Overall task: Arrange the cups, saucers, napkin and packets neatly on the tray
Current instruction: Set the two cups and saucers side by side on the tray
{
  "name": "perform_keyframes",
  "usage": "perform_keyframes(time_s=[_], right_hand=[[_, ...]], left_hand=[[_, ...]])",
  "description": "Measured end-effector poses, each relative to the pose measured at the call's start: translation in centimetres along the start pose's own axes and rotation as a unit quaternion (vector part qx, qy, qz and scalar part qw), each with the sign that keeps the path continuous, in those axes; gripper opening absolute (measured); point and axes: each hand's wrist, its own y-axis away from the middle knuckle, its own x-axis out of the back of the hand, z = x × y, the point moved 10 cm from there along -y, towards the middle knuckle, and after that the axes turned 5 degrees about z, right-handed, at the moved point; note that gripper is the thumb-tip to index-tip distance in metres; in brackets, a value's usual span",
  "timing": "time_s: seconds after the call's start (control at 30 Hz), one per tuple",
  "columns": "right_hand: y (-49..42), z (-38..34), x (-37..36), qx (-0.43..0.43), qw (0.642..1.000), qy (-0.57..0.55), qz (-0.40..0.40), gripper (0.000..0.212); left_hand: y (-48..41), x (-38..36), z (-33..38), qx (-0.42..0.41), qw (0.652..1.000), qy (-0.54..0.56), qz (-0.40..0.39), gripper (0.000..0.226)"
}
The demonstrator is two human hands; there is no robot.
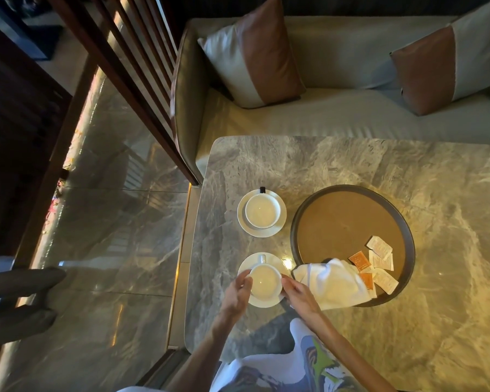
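A white cup (265,281) stands on its saucer (266,302) at the near left of the marble table. My left hand (236,297) holds the saucer's left edge, and my right hand (299,295) holds its right edge. A second cup (262,209) sits on a saucer (244,219) farther back. The round brown tray (343,222) lies to the right. A crumpled white napkin (331,281) drapes over the tray's near rim. Several white and orange packets (379,258) lie scattered in the tray's right part.
The marble table (379,165) runs rightwards and back to a grey sofa (337,114) with two cushions. A wooden slat screen (130,69) stands at the left. Beyond the table's left edge is glossy floor with a dark chair.
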Motion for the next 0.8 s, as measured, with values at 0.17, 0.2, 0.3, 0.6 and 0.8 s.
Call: perform_keyframes(time_s=[0.17, 0.2, 0.3, 0.6, 0.8], right_hand=[[-0.4, -2.5, 5.3, 0.020, 0.992, -0.011, 0.128, 0.019], [-0.9, -4.0, 6.3, 0.032, 0.990, -0.006, 0.139, 0.017], [-3.3, -10.1, 8.7, 0.075, 0.986, 0.011, 0.150, 0.017], [-12.8, -19.2, 6.5, 0.089, 0.973, 0.181, 0.110, 0.033], [-15.0, -17.6, 5.1, 0.055, 0.967, 0.232, 0.089, 0.029]], left_hand=[[-2.3, 3.6, 1.2, 0.002, 0.992, -0.066, 0.111, 0.035], [-3.3, 4.5, 2.1, 0.001, 0.988, -0.081, 0.134, 0.033], [-7.0, 6.2, 5.0, -0.005, 0.983, -0.107, 0.151, 0.041], [-14.5, 5.3, 8.1, 0.072, 0.987, -0.079, 0.119, 0.025], [-15.4, 4.3, 6.2, 0.124, 0.983, 0.044, 0.131, 0.027]])
